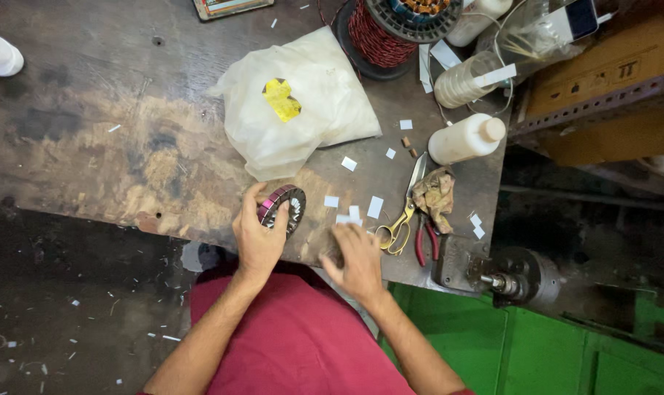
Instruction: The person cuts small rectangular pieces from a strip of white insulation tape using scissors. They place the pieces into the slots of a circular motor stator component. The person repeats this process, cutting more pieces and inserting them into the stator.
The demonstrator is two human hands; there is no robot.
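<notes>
My left hand [257, 235] grips a round metal stator ring [282, 208] with a purple-red band around it, held on edge near the front of a worn wooden workbench [112, 146]. My right hand [357, 252] lies palm down on the bench just to the right, fingers over small white paper slips [349, 216]. Whether it pinches one is hidden. Brass-handled scissors [404, 213] lie right beside that hand.
A white plastic bag [303, 110] with a yellow patch lies behind the ring. Red-handled pliers [424, 238] and a crumpled rag [436, 194] lie to the right. A wire spool [385, 33] and white bottles [465, 139] stand at the back right. A small motor [518, 276] sits off the bench corner.
</notes>
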